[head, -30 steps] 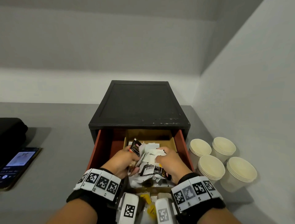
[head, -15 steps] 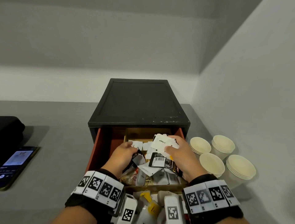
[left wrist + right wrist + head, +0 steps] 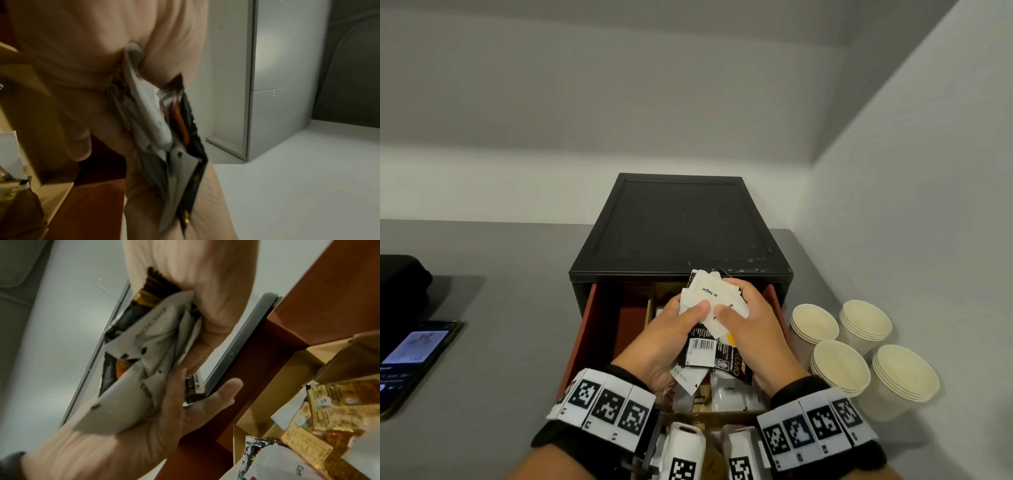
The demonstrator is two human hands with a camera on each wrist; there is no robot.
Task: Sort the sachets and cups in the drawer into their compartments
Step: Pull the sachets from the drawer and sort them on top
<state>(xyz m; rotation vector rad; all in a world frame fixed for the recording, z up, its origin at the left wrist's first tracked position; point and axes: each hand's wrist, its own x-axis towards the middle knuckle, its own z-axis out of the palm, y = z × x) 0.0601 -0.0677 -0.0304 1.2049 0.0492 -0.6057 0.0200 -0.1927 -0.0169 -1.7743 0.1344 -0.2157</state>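
Observation:
Both hands hold one bundle of sachets (image 3: 709,298) above the open drawer (image 3: 592,329). White sugar sachets face up on top, and black coffee sachets (image 3: 702,349) hang from under them. My left hand (image 3: 688,308) grips the bundle's left side with its thumb on top. At the right side my right hand (image 3: 732,301) grips it the same way. The left wrist view has the bundle (image 3: 164,129) edge-on, pressed between the palms. In the right wrist view the bundle (image 3: 144,353) fans out. More loose sachets (image 3: 726,390) lie in the drawer's middle compartment.
The drawer slides out of a black cabinet (image 3: 681,222) in the corner against the right wall. Several stacks of paper cups (image 3: 840,365) stand on the counter right of the drawer. A phone (image 3: 410,356) and a black object (image 3: 400,277) lie far left. Cardboard dividers (image 3: 650,305) split the drawer.
Both hands have gathered the sachets into one bundle and lifted it up and toward the back of the drawer. The thumbs now press on top of it.

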